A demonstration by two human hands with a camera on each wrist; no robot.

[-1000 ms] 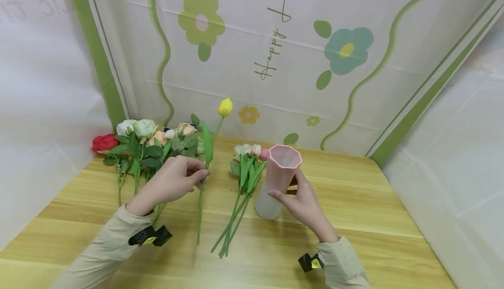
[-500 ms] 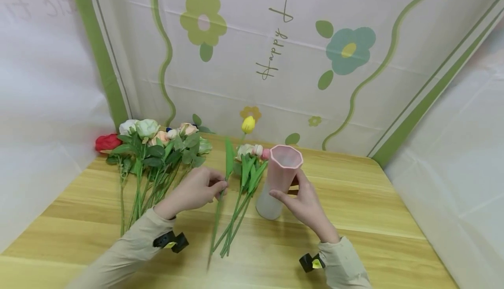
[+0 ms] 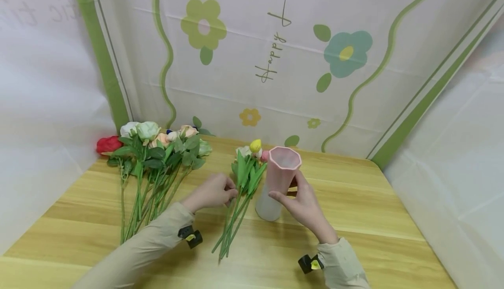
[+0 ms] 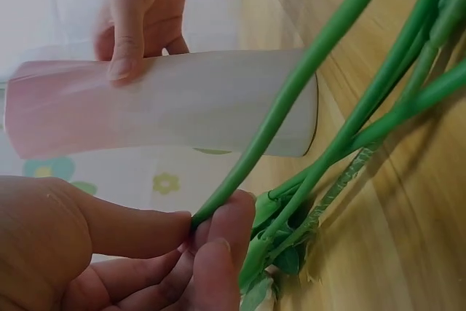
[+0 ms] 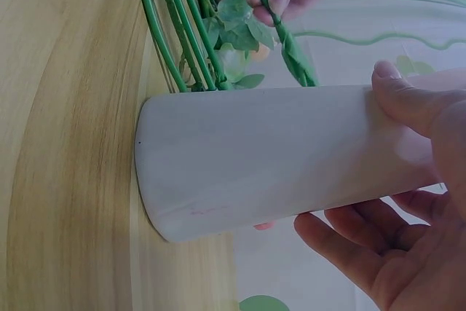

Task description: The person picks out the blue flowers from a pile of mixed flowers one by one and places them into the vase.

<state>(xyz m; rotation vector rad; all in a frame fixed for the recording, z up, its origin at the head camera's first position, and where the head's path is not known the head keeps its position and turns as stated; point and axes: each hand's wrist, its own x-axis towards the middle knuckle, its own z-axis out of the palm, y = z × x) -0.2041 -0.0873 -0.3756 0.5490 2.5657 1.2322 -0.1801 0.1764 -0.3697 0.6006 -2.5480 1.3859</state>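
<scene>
My left hand [image 3: 214,191] pinches the green stem [image 4: 291,92] of a yellow tulip [image 3: 255,145] between thumb and fingers. This tulip overlaps a small bunch in the head view, made up of a white flower [image 3: 243,151], a pink bloom [image 3: 265,155] and several crossing green stems [image 3: 232,232]. Right of the bunch stands an upright vase [image 3: 271,192], pink at its faceted rim and frosted white toward the base. My right hand [image 3: 305,206] grips the vase from its right side, thumb across the front and fingers behind.
A larger pile of artificial flowers lies on the left of the wooden table [image 3: 378,236], with a red rose [image 3: 108,145], a pale green rose [image 3: 147,130] and leafy stems. A printed cloth backdrop [image 3: 252,39] rises behind the table, and white side sheets flank it.
My left hand has carried the yellow tulip rightward from beside the large pile and lowered it over the small bunch. My right hand and the vase have stayed in place.
</scene>
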